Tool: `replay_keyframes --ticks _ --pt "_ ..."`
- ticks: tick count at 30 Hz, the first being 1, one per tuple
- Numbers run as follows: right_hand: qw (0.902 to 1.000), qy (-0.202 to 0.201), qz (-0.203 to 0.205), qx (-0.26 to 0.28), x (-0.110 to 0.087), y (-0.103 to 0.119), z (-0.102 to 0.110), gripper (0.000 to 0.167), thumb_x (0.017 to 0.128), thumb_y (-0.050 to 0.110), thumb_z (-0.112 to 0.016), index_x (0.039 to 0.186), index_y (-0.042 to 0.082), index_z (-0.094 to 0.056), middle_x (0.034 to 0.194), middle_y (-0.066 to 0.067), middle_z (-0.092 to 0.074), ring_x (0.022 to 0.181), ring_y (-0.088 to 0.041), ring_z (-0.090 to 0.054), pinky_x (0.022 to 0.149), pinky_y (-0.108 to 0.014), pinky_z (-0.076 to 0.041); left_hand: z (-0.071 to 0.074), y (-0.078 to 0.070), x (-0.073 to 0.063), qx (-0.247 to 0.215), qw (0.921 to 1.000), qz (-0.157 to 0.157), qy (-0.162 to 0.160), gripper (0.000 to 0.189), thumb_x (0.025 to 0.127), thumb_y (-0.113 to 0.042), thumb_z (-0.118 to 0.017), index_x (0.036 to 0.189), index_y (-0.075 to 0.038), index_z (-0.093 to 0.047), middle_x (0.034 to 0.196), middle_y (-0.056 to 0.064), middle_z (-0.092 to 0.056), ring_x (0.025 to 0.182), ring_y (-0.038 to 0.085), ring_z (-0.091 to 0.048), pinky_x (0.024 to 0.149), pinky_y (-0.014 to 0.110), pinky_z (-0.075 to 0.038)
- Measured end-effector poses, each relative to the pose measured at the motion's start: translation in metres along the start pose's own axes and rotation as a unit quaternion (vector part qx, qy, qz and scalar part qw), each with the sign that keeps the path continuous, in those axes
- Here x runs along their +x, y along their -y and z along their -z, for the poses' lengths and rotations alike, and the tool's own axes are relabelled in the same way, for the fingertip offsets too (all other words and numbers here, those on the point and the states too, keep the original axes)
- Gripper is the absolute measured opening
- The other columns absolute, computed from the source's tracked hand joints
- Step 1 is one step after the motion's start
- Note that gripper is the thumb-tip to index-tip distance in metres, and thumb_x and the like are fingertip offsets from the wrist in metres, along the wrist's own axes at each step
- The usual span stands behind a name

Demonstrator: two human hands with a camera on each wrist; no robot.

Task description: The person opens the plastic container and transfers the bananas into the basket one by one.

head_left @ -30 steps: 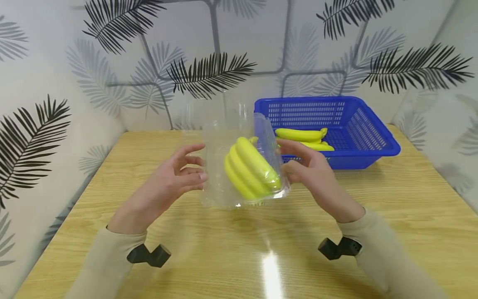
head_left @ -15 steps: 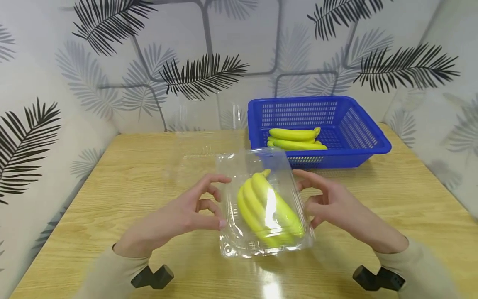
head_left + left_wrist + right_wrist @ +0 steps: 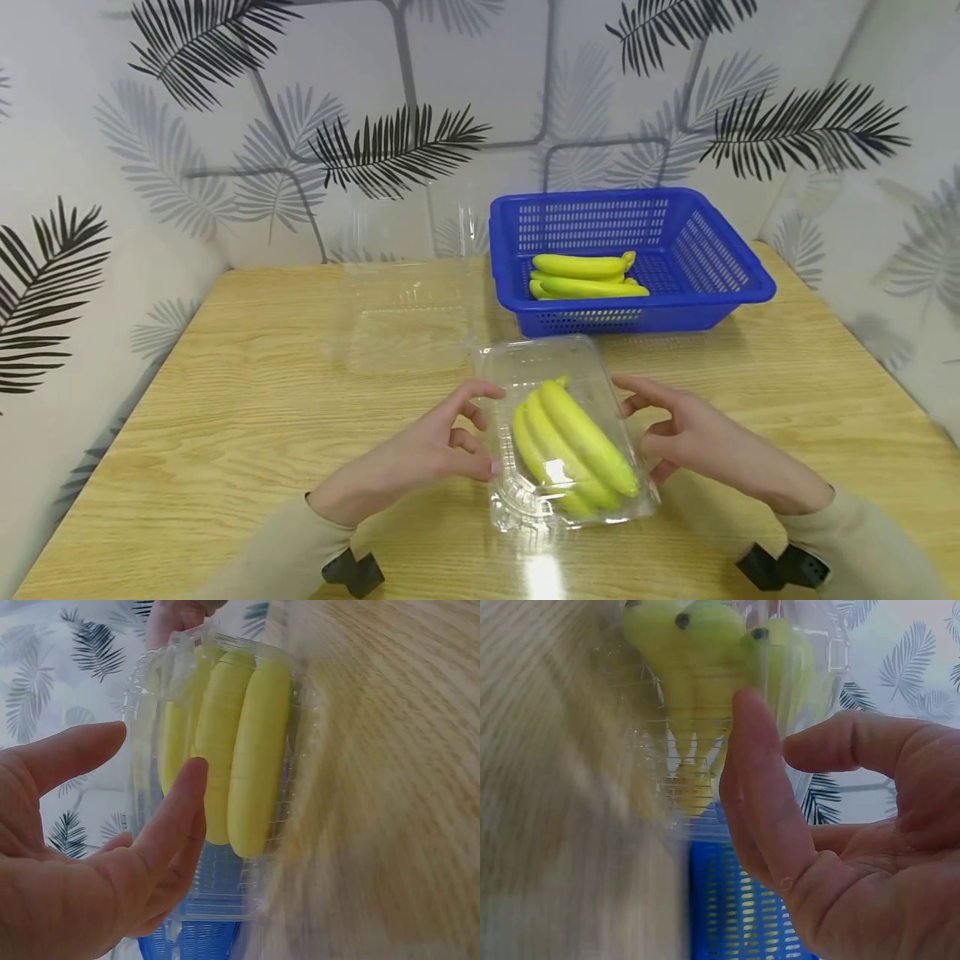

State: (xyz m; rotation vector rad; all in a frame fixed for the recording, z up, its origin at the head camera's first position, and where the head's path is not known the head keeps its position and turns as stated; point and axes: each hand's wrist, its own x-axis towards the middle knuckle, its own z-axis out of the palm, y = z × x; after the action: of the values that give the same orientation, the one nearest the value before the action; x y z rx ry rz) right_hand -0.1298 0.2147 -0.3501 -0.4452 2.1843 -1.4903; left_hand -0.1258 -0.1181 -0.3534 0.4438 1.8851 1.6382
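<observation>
A clear plastic clamshell box (image 3: 517, 367) with its lid down is between my two hands, close over the wooden table. Inside it lies a bunch of yellow toy bananas (image 3: 573, 442), their dark-dotted tips showing in the right wrist view. My left hand (image 3: 442, 437) holds the box's left side, thumb near the front corner and fingers spread along the wall. On the opposite side my right hand (image 3: 693, 433) holds the right edge with bent fingers and thumb. In the left wrist view the left fingertips overlap the box's side wall (image 3: 225, 900).
Behind the box stands a blue plastic basket (image 3: 630, 312) with more bananas (image 3: 588, 279) in it. Another clear clamshell (image 3: 408, 333), its lid raised, sits at the back left. A leaf-patterned wall (image 3: 255, 125) closes off the table's (image 3: 247, 433) far edge.
Both hands have brought the box of bananas down and toward me, and to the right, from in front of the basket. The open clamshell and basket now show unobstructed behind it.
</observation>
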Motion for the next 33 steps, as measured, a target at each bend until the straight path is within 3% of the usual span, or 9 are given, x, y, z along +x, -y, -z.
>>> replay_keyframes --ticks 8,14,16,18,20,23,26,30,33 --pt "0.9997 -0.020 0.009 0.012 -0.001 -0.011 0.004 0.079 0.083 -0.008 -0.052 0.154 0.000 -0.020 0.134 -0.032 -0.040 0.072 -0.025 -0.062 0.060 -0.044 -0.058 -0.007 0.006 0.005 -0.014 0.9996 -0.010 -0.023 0.076 0.085 -0.010 -0.074 0.147 -0.036 -0.039 0.138 0.010 -0.030 0.098 0.024 -0.064 0.095 0.042 -0.043" --pt "0.9997 -0.023 -0.008 0.009 -0.003 -0.012 0.006 0.076 0.087 -0.005 -0.052 0.155 0.003 -0.020 0.136 -0.031 -0.038 0.077 -0.026 -0.062 0.064 -0.044 -0.058 -0.008 0.007 0.007 -0.009 0.9995 -0.008 -0.030 0.075 0.085 -0.014 -0.076 0.145 -0.039 -0.039 0.140 0.010 -0.030 0.098 0.024 -0.063 0.096 0.044 -0.041" --pt "0.9994 -0.033 0.001 -0.014 -0.005 -0.010 0.005 0.074 0.089 -0.003 -0.053 0.155 0.002 -0.021 0.138 -0.030 -0.038 0.082 -0.025 -0.063 0.065 -0.043 -0.058 -0.007 0.007 0.006 -0.002 0.9995 -0.007 -0.030 0.076 0.085 -0.014 -0.076 0.146 -0.040 -0.038 0.140 0.010 -0.030 0.098 0.024 -0.063 0.095 0.043 -0.042" --pt "0.9947 -0.062 0.025 -0.077 -0.008 -0.006 0.003 0.070 0.091 0.000 -0.055 0.154 0.002 -0.024 0.139 -0.027 -0.041 0.090 -0.026 -0.062 0.065 -0.039 -0.058 -0.005 0.006 0.006 0.000 0.9996 -0.009 -0.027 0.077 0.087 -0.013 -0.074 0.148 -0.037 -0.035 0.139 0.011 -0.030 0.099 0.025 -0.063 0.094 0.043 -0.046" --pt "0.9790 -0.105 0.064 -0.163 -0.011 0.001 -0.003 0.066 0.093 0.004 -0.058 0.153 0.004 -0.030 0.141 -0.022 -0.043 0.100 -0.026 -0.060 0.069 -0.038 -0.057 -0.002 0.006 0.006 -0.007 0.9996 -0.013 -0.025 0.078 0.089 -0.009 -0.070 0.151 -0.033 -0.030 0.138 0.014 -0.029 0.098 0.027 -0.063 0.092 0.043 -0.049" --pt "0.9321 -0.168 0.133 -0.292 -0.015 0.011 -0.018 0.062 0.092 0.011 -0.065 0.149 0.008 -0.040 0.143 -0.014 -0.046 0.118 -0.031 -0.050 0.085 -0.045 -0.052 0.002 0.007 0.006 -0.027 0.9991 -0.012 -0.031 0.078 0.091 -0.007 -0.064 0.154 -0.025 -0.021 0.139 0.017 -0.028 0.097 0.031 -0.064 0.090 0.044 -0.052" --pt "0.8964 -0.165 0.181 -0.369 -0.018 0.017 -0.036 0.066 0.090 0.023 -0.071 0.148 0.013 -0.043 0.152 -0.010 -0.038 0.134 -0.036 -0.037 0.099 -0.059 -0.041 0.004 0.011 0.008 -0.040 0.9984 -0.002 -0.039 0.080 0.090 -0.007 -0.062 0.155 -0.020 -0.017 0.141 0.017 -0.028 0.097 0.031 -0.064 0.092 0.044 -0.052" --pt "0.8746 -0.108 0.192 -0.432 -0.022 0.018 -0.058 0.078 0.085 0.034 -0.075 0.152 0.021 -0.038 0.160 -0.006 -0.026 0.144 -0.040 -0.020 0.104 -0.066 -0.030 0.001 0.018 0.013 -0.045 0.9983 0.005 -0.037 0.087 0.087 -0.006 -0.067 0.156 -0.019 -0.015 0.144 0.015 -0.031 0.100 0.029 -0.064 0.094 0.042 -0.049" --pt "0.8631 -0.102 0.191 -0.456 -0.021 0.018 -0.069 0.080 0.083 0.034 -0.075 0.153 0.023 -0.038 0.159 -0.005 -0.027 0.145 -0.039 -0.019 0.106 -0.066 -0.027 -0.003 0.022 0.017 -0.038 0.9985 0.007 -0.038 0.095 0.084 -0.006 -0.071 0.157 -0.021 -0.013 0.141 0.016 -0.033 0.101 0.026 -0.063 0.093 0.040 -0.048"
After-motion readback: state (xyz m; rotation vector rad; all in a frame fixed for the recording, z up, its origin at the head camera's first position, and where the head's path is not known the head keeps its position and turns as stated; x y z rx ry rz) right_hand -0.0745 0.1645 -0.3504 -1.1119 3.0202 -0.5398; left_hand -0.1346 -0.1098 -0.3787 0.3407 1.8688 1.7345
